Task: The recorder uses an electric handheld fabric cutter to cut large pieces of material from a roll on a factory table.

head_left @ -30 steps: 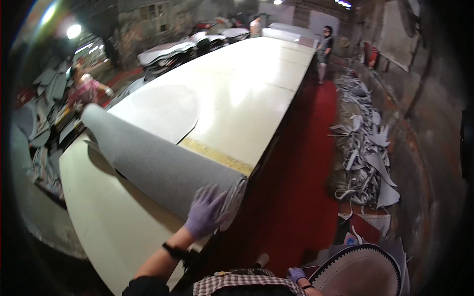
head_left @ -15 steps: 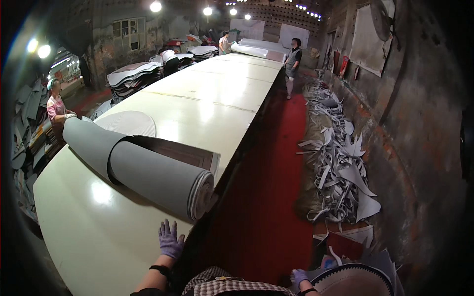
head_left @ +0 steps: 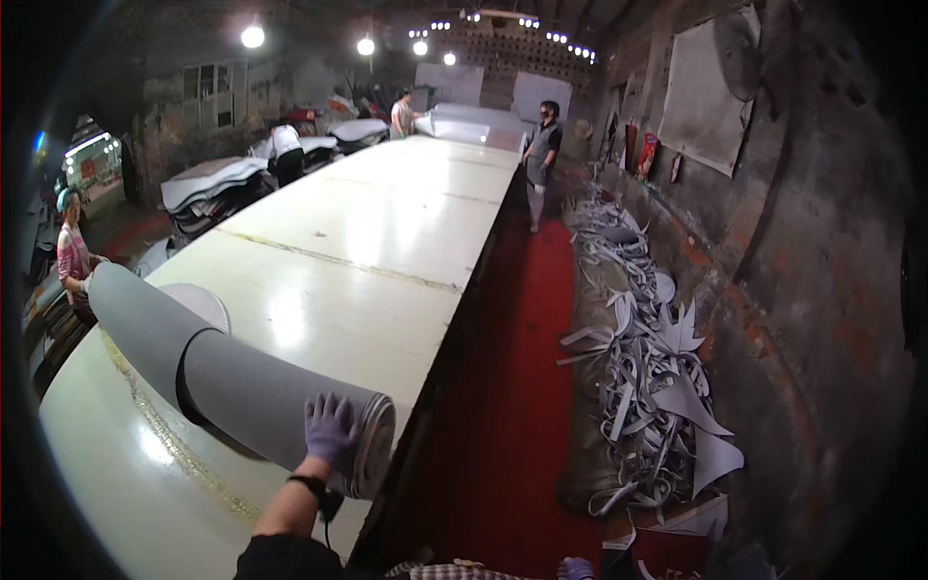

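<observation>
My left hand (head_left: 331, 430), in a purple glove, lies with fingers spread on top of a large grey roll (head_left: 256, 396) of sheet material, close to its near right end. Layered coils show in that end. Slantwise across the long pale table (head_left: 358, 242) the roll stretches, its far left end beside a person in a pink top (head_left: 72, 253), whose hand is at it. A pale round-edged piece (head_left: 200, 302) shows partly behind the roll. My right hand (head_left: 575, 568), also purple-gloved, is low at the bottom edge, mostly cut off; its fingers cannot be made out.
Red flooring (head_left: 503, 387) runs along the table's right side. Beyond it lies a long heap of grey offcuts (head_left: 648, 377) by the wall. Stacked sheets (head_left: 213, 184) stand left of the table. A person in grey (head_left: 543, 155) stands at its far right; others are farther back.
My left hand has moved from the bare tabletop onto the roll. The brown patterned sheet beyond the roll no longer shows. My right hand sits lower in view, and the whole view has shifted.
</observation>
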